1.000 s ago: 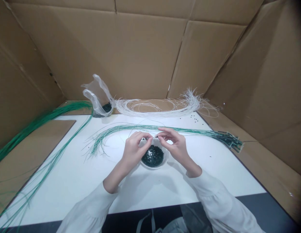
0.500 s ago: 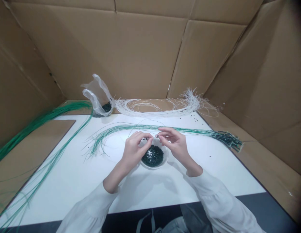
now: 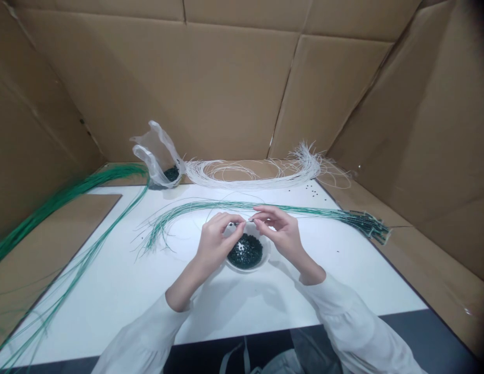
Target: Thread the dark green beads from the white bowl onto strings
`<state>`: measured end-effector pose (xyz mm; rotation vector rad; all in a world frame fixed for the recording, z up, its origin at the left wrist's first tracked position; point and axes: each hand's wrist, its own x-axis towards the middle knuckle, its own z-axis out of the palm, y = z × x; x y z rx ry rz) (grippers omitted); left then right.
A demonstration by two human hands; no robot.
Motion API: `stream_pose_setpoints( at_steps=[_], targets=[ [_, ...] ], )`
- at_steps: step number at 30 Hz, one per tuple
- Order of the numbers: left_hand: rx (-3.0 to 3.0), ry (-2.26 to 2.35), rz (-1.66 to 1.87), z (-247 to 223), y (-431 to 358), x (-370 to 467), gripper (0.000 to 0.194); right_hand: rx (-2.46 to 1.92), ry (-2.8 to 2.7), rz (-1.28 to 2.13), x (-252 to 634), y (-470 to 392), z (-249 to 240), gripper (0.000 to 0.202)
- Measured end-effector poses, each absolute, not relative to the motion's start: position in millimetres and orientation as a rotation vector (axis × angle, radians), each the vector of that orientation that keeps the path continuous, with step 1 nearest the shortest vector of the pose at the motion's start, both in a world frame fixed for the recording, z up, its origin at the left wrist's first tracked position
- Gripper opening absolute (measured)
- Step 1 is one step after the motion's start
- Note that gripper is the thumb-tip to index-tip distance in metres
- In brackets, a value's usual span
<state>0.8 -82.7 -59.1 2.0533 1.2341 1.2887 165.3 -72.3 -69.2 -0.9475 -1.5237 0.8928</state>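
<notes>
Over a white bowl [image 3: 267, 253] of small dark green beads [image 3: 247, 254], both my hands work close together, fingertips nearly meeting. My left hand [image 3: 216, 238] is closed in a pinch on a thin thread, with small dark beads [image 3: 232, 224] showing beside its fingers. Thumb and forefinger of my right hand [image 3: 283, 230] are pinched too, on something tiny just right of the left fingertips; I cannot make out what it is. Just behind the hands, a bundle of green strands [image 3: 210, 203] lies across the white tabletop, its dark beaded end [image 3: 368, 226] to the right.
At the back stands an open plastic bag [image 3: 158, 156] with dark beads inside. Beside it lies a bundle of white threads [image 3: 249, 183]. Long green strands [image 3: 70, 192] hang along the left. Loose beads [image 3: 314, 192] dot the back right. Cardboard walls [image 3: 234, 88] enclose the table.
The fingertips of my right hand have shifted very slightly left, closer to the left fingertips. Otherwise the hands and objects stay in place.
</notes>
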Motion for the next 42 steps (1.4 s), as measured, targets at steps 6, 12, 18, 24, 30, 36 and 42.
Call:
stream_pose_setpoints(
  at_steps=[6,12,18,24,30,36,42],
  targets=[
    [2.058,1.247,1.285,-59.6,-83.3,0.2,0.011,-0.948,-1.528,0.878,165.8,-72.6,-69.2,0.023],
    [2.058,1.255,1.291,-60.0,-82.8,0.7,0.012,-0.950,-1.529,0.872,166.3,-72.6,-69.9,0.024],
    [2.065,1.242,1.299,-59.3,-83.1,0.7,0.011,-0.959,-1.532,0.870,166.2,-72.6,-68.7,0.024],
    [2.065,1.237,1.300,-58.9,-83.6,0.2,0.010,-0.954,-1.534,0.880,167.1,-73.5,-68.4,0.023],
    [2.070,1.232,1.304,-58.8,-84.0,0.6,0.010,-0.949,-1.534,0.880,166.6,-73.3,-68.8,0.022],
    [2.088,1.212,1.325,-59.3,-83.3,0.5,0.009,-0.944,-1.544,0.849,165.7,-72.3,-69.5,0.022],
    [2.095,1.210,1.295,-61.4,-81.5,-0.2,0.010,-0.930,-1.602,0.772,167.3,-71.7,-69.4,0.021]
  ],
)
